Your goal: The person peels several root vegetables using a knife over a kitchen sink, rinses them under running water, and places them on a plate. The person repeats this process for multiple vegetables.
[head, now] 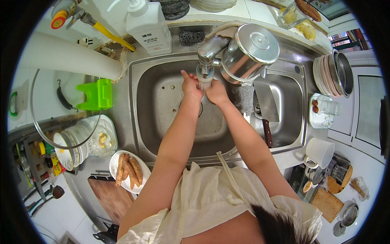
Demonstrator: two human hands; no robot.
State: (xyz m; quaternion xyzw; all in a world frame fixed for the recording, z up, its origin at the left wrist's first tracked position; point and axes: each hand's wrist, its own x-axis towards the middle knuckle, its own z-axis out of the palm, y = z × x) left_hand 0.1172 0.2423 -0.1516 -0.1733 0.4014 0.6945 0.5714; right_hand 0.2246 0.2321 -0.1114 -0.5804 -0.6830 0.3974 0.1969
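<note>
Both of my hands are under the stream from a chrome faucet, over the large basin of a steel double sink. My left hand has its palm partly turned up, one digit sticking out to the left, and nothing visible in it. Close beside it on the right, my right hand has bent fingers whose tips are hidden by the water and faucet head. A round metal filter housing is attached to the faucet. In the smaller basin lies a cleaver with a brown handle.
Brown root vegetables rest on a white plate left of my body, near a wooden cutting board. A white pump bottle and a scouring pad stand behind the sink. Stacked plates are at the right.
</note>
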